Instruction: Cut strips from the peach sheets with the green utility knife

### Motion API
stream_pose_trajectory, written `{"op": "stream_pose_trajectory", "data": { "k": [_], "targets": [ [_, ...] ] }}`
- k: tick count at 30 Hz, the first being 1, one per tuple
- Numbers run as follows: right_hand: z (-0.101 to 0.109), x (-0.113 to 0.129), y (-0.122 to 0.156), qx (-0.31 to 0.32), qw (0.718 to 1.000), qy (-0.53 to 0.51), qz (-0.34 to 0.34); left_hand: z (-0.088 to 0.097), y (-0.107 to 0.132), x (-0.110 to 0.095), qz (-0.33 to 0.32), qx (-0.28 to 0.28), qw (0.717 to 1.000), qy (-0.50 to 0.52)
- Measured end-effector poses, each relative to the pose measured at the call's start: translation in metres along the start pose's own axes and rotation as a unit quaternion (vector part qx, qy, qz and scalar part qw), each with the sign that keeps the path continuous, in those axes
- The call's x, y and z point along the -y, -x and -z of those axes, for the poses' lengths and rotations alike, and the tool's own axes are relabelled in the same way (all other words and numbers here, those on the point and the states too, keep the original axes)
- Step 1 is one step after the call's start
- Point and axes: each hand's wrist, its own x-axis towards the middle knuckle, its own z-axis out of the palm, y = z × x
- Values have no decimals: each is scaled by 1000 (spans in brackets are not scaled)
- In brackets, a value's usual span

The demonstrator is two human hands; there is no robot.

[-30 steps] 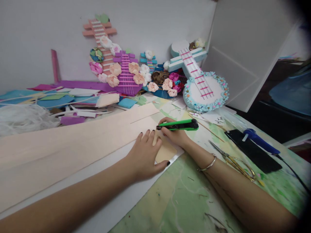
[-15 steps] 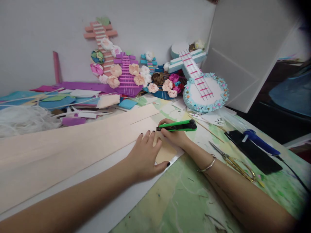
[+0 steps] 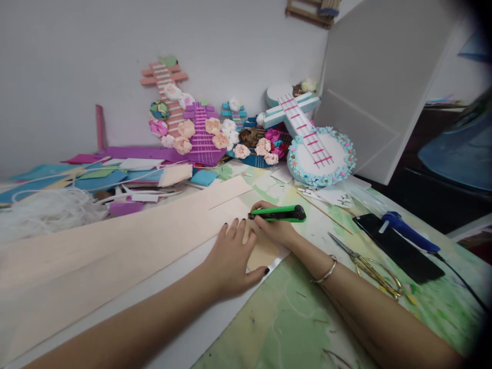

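My left hand (image 3: 230,259) lies flat with its fingers spread on a long pale wooden sheet (image 3: 115,246), pressing down its right end. A small tan piece (image 3: 265,252) lies just right of that hand. My right hand (image 3: 273,225) is closed round a green utility knife (image 3: 279,213), whose tip touches the sheet's end near my left fingertips. A thin bangle (image 3: 326,271) sits on my right wrist.
Gold scissors (image 3: 369,264), a black phone (image 3: 397,246) and a blue glue gun (image 3: 407,231) lie to the right on the green cutting mat (image 3: 292,318). Paper guitars with flowers (image 3: 246,128) lean on the wall. Foam scraps (image 3: 96,177) and white string (image 3: 46,212) lie at left.
The view has tilted up a little, so everything sits lower in frame. The knife has shifted slightly down and left along the sheet's end. My left hand stays pressed in place.
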Motion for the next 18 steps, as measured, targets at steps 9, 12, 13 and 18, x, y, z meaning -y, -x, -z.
{"op": "stream_pose_trajectory", "data": {
  "k": [9, 12, 13, 18],
  "targets": [
    [0, 1, 0, -2, 1000, 5, -1, -1, 1, 2, -6, -2, 1000, 8],
    [0, 2, 1, -3, 1000, 2, 0, -1, 1, 2, -6, -4, 1000, 9],
    [0, 2, 1, -9, 1000, 1, 0, -1, 1, 2, -6, -3, 1000, 11],
    [1, 2, 2, -13, 1000, 8, -4, -1, 1, 2, -7, 1, 1000, 16]
  ]
}}
